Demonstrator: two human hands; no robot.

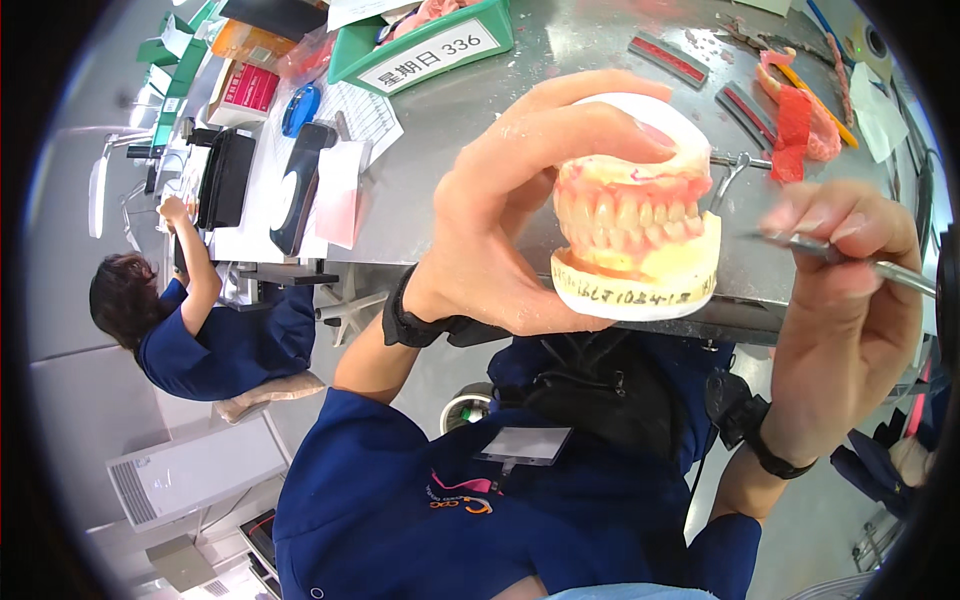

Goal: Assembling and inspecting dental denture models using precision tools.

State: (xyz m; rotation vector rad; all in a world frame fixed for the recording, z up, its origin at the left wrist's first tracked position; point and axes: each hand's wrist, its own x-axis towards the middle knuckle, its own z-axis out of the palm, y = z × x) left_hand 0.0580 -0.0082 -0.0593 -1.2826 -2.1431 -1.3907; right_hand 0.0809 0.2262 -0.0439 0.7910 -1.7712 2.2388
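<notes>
Dental model [635, 215] is up in the air over the surface's [420, 180] near edge, not resting on it. L hand [500, 210] is clamped on it: fingers over the top plaster, thumb under the lower base, arches stacked, teeth facing R hand & wearer. R hand [850, 230] is pinched round a slim metal tool [905, 278], fingertips together on the shaft.

Key relation: model lies just L of the tool's front end. Tool's long axis runs approx. L–R, tilted a bit, front end aimed at the model's R side w/ a small gap btwn; tip is blurred, so can't tell depth or exact shape. L hand is nearer, already on the model; R hand is apart from it.

Red wax strip [793, 120] lies toward the surface's far R corner, green bin [345, 60] toward the far edge, L of the model.
</notes>
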